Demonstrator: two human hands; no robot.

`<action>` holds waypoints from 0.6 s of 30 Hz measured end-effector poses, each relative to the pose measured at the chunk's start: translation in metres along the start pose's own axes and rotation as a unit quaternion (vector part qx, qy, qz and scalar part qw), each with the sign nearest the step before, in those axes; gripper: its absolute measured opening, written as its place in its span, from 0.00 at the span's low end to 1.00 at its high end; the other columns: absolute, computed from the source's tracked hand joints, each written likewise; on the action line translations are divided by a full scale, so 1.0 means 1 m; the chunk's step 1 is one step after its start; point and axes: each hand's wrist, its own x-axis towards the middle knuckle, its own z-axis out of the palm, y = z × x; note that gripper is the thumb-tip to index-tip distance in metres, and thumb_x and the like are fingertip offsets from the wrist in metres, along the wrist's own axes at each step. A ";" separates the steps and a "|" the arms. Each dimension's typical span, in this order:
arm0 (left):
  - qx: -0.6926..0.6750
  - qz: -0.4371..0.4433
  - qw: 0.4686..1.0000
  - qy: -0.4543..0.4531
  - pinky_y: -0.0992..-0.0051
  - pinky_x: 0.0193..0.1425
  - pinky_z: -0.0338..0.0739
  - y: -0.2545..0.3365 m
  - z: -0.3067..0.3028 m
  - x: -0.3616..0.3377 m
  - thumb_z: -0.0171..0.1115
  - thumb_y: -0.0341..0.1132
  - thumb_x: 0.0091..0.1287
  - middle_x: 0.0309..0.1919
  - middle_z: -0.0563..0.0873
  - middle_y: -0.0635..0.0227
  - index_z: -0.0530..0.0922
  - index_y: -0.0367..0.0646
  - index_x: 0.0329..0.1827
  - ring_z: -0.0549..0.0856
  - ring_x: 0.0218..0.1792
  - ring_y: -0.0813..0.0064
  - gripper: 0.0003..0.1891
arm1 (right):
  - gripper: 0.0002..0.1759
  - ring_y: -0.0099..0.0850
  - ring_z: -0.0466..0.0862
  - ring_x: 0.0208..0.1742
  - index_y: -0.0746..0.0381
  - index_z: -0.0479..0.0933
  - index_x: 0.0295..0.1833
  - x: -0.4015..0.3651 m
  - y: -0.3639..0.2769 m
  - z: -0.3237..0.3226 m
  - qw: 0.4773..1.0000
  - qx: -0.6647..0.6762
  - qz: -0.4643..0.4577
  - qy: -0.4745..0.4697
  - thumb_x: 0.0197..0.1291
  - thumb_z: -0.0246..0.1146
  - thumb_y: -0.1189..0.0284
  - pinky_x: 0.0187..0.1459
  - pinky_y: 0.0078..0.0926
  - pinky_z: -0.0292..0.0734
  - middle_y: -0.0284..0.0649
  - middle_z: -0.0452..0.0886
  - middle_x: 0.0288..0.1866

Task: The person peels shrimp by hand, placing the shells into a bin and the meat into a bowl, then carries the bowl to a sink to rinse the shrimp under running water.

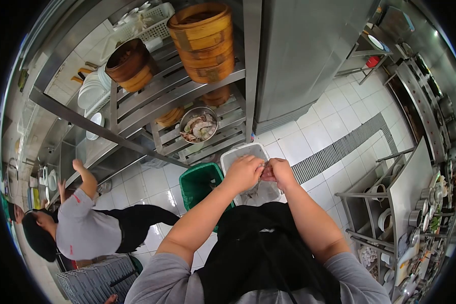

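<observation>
My left hand [244, 172] and my right hand [278, 172] meet over a white plastic bin [227, 161], fingers closed and pinching together. Between the fingertips is a small greyish piece that looks like a shrimp, mostly hidden by the fingers. Greyish, wet-looking contents lie in the bin below. Just left of it stands a green bin [190, 185] with a dark inside. A metal bowl [216, 133] of raw shrimp [200, 126] rests on the low slatted shelf beyond the bins.
Bamboo steamers [201, 45] stand on the metal rack [152, 109] ahead. A tall steel cabinet [304, 55] is to its right. At the left a co-worker [88, 225] bends near a counter; grey crates [99, 278] are close by. A drain grate [334, 149] crosses the tiled floor.
</observation>
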 end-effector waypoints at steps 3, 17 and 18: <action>-0.030 -0.040 0.999 0.000 0.56 0.49 0.83 -0.002 -0.002 0.002 0.69 0.38 0.69 0.43 0.91 0.55 0.85 0.43 0.51 0.89 0.43 0.51 0.12 | 0.05 0.29 0.84 0.33 0.62 0.79 0.44 0.006 0.016 0.017 0.973 0.161 -0.166 -0.028 0.64 0.60 0.79 0.33 0.29 0.80 0.38 0.84 0.35; -0.216 -0.224 0.943 -0.118 0.71 0.41 0.81 -0.040 -0.033 0.014 0.68 0.35 0.73 0.32 0.90 0.66 0.87 0.39 0.51 0.87 0.34 0.78 0.10 | 0.11 0.27 0.84 0.28 0.56 0.71 0.40 -0.009 -0.002 0.025 0.983 0.016 -0.080 -0.162 0.59 0.65 0.82 0.37 0.35 0.89 0.34 0.82 0.33; -0.210 -0.237 0.939 -0.130 0.72 0.41 0.81 -0.042 -0.034 0.016 0.68 0.35 0.73 0.32 0.90 0.67 0.87 0.39 0.50 0.87 0.34 0.79 0.10 | 0.12 0.26 0.83 0.28 0.56 0.71 0.40 -0.011 -0.004 0.027 0.986 0.025 -0.066 -0.151 0.58 0.65 0.82 0.36 0.34 0.89 0.33 0.81 0.32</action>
